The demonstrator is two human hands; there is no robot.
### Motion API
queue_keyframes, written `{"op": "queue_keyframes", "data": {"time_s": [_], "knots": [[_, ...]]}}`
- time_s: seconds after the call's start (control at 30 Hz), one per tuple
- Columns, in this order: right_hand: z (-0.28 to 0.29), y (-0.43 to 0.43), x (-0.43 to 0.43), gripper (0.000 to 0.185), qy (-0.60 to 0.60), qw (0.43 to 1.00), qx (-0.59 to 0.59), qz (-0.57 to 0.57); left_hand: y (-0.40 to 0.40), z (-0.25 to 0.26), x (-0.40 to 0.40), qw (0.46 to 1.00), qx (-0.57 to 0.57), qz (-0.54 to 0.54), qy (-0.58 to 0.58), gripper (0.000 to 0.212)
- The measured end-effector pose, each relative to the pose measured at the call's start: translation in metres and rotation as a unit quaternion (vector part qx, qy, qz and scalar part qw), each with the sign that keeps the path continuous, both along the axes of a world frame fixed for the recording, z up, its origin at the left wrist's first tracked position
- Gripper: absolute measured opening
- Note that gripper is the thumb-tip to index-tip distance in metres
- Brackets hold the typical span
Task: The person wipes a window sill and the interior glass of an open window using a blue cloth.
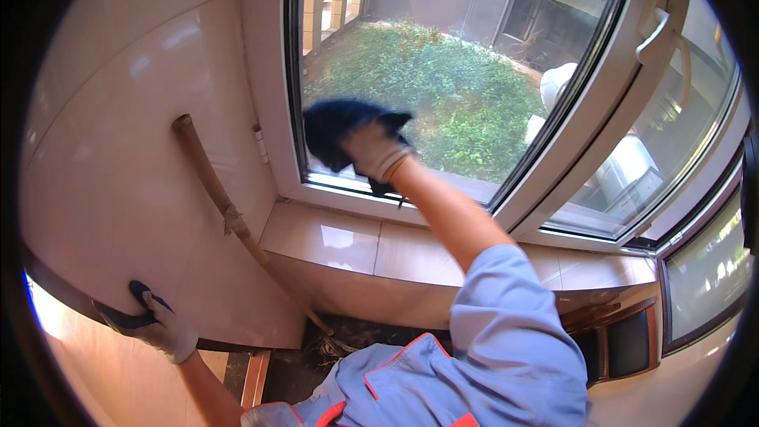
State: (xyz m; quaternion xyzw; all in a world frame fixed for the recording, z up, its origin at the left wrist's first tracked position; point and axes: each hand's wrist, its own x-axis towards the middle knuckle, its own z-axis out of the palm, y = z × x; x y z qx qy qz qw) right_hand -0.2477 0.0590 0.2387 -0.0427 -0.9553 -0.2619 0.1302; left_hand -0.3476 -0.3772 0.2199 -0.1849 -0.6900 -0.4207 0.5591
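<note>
My right hand point(373, 148), in a whitish glove, presses a dark blue cloth point(335, 130) to the lower left of a window pane point(415, 65). The cloth is bunched under the fingers and slightly blurred; a corner hangs below the hand. The white window frame point(264, 71) borders the glass. At the lower left, my left hand point(157, 326) wears a whitish glove with dark-coated fingers. Its thumb and fingers are spread at the dark trim edge point(56, 284) of the tiled wall point(118, 190). How firmly it touches there cannot be told.
A wooden pole point(207, 178) leans against the tiled wall, its lower end near stringy fibres on the dark floor. A tiled sill point(350, 243) runs below the window. The frame carries a white handle point(652, 35). A wooden framed piece point(628, 341) stands low at the right.
</note>
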Motion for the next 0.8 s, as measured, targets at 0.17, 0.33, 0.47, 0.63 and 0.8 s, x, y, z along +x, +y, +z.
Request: {"op": "queue_keyframes", "data": {"time_s": [0.17, 0.33, 0.47, 0.63, 0.8], "knots": [[0.184, 0.047, 0.117, 0.066, 0.339, 0.92, 0.078, -0.178, 0.009, -0.002, -0.004, 1.0, 0.011, 0.019, -0.005, 0.063], [0.187, 0.09, 0.2, 0.07, 0.608, 0.768, 0.113, -0.163, -0.01, -0.009, -0.012, 0.999, -0.017, 0.036, 0.002, 0.068], [0.03, 0.079, 0.199, 0.078, 0.522, 0.81, 0.038, -0.266, -0.004, -0.008, -0.006, 0.999, -0.003, 0.035, -0.006, 0.068], [-0.082, 0.072, 0.213, 0.079, 0.453, 0.869, -0.005, -0.198, 0.01, -0.001, -0.003, 0.999, 0.029, -0.024, -0.013, 0.066], [0.037, 0.102, 0.199, 0.081, 0.555, 0.765, -0.013, -0.325, -0.006, -0.007, -0.014, 1.0, 0.02, -0.01, 0.005, 0.066]]}}
